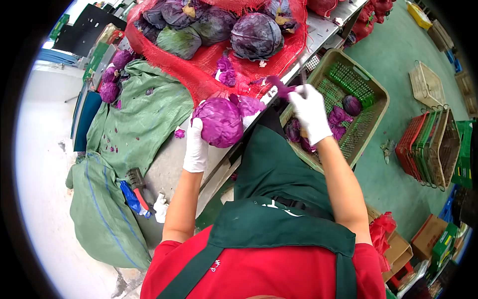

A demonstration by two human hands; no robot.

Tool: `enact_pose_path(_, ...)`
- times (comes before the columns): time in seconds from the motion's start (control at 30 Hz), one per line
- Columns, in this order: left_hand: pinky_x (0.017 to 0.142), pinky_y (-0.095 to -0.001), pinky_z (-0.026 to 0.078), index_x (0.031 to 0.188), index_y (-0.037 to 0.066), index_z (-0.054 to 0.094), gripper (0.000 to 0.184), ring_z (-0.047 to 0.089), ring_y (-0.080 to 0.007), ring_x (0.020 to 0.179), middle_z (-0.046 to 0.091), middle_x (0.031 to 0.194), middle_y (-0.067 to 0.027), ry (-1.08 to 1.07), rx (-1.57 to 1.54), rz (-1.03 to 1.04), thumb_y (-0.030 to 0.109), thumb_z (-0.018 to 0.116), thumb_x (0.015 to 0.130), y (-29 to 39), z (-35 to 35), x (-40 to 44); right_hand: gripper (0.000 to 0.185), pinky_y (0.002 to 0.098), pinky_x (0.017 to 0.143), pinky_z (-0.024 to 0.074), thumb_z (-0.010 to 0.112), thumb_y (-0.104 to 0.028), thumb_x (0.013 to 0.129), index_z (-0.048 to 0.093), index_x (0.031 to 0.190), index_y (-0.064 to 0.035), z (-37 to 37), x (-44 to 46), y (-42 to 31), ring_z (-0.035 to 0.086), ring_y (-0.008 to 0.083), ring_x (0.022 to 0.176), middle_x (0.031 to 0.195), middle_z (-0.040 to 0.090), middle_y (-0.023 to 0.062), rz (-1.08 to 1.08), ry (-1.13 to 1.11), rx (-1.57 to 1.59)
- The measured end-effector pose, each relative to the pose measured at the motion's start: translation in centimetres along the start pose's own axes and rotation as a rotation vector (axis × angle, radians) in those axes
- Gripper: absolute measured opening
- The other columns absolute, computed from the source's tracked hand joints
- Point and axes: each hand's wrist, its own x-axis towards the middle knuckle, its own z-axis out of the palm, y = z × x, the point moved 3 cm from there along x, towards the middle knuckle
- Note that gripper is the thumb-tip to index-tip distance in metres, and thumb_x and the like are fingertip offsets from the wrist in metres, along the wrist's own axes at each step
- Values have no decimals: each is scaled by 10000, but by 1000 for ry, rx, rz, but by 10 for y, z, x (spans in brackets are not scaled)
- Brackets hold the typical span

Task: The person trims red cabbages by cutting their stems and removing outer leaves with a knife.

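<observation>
My left hand point(197, 145), in a white glove, is closed around the side of a peeled purple cabbage point(218, 122) at the table's edge. My white-gloved right hand point(311, 112) is closed over the crate's near side. A loose purple cabbage leaf point(281, 89) hangs at its fingers, smeared by motion. From the same hand a thin, blurred grey blade, seemingly a knife point(302, 74), points up; its handle is hidden. Torn purple leaves point(249, 105) lie right beside the cabbage. Beyond it, unpeeled dark cabbages point(256, 36) rest in a red mesh sack point(174, 70).
A green-brown plastic crate point(376, 107) at my right holds several purple pieces. Peeled cabbages point(109, 92) sit at the table's far left, near a green woven sheet point(144, 107). A red-handled tool point(141, 198) lies left of my arm. Stacked baskets point(423, 144) stand on the floor.
</observation>
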Motion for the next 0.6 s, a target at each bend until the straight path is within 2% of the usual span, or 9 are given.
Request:
enact_pose_path(0.07,1145,-476,377,1445,64,435,902,482,-311,1333,492,1448,-151,-49,-128,-126,750,516,864,1,3,-3,194,376,698,508,675,-181,840,647,937,-15,-28,14,26,646,281,752,784,658,149,27,67,-113)
enact_pose_path(0.13,1144,-486,375,1454,67,425,908,484,-317,1332,488,1455,-149,-94,-218,-179,756,499,867,3,4,-4,245,383,770,532,687,-184,839,639,1014,-19,-50,17,43,669,302,832,892,675,135,-154,83,-468)
enact_pose_path(0.23,1147,-512,364,1483,85,396,896,470,-332,1346,480,1468,-153,-163,-315,-269,761,421,896,9,27,-8,664,381,1026,463,741,-246,822,498,1418,-81,-32,-13,-15,598,298,1190,1377,551,177,-330,-149,-132)
enact_pose_path(0.3,1127,-523,394,1475,90,403,994,488,-338,1331,492,1450,-164,-149,-401,-423,814,518,802,12,53,-15,831,388,1087,411,776,-289,796,392,1513,-120,-1,-28,-46,537,297,1275,1480,464,182,-384,-479,247)
enact_pose_path(0.43,1146,-522,366,1501,106,372,1038,465,-339,1352,442,1493,-172,-364,-491,-535,868,415,798,0,73,-21,756,339,1023,441,787,-175,785,460,1458,-63,26,-45,-83,580,196,1150,1403,524,103,-373,-659,163)
enact_pose_path(0.47,1146,-512,370,1501,109,372,1039,472,-335,1348,453,1481,-176,-296,-395,-477,882,340,808,4,82,-23,501,326,977,464,770,-150,806,611,1263,-18,30,-43,-80,605,171,1068,1245,609,91,-351,-709,73)
enact_pose_path(0.5,1146,-512,370,1501,109,372,1039,472,-335,1348,453,1481,-176,-300,-394,-481,882,340,808,-3,77,-23,501,326,977,464,770,-150,806,611,1263,-18,29,-42,-77,605,171,1068,1245,609,91,-349,-704,73)
enact_pose_path(0.57,1100,-449,416,1462,81,402,748,519,-287,1272,508,1401,-151,-465,-150,-249,572,462,900,-11,71,-22,319,336,769,516,747,-246,825,675,1017,-1,24,-39,-71,646,186,833,905,682,90,-185,-648,232)
enact_pose_path(0.6,1063,-408,445,1426,61,430,606,552,-256,1212,548,1336,-133,-490,32,-107,370,547,918,-10,72,-24,200,270,597,470,722,-180,856,672,929,-1,11,-45,-81,561,102,626,720,611,13,40,-685,280)
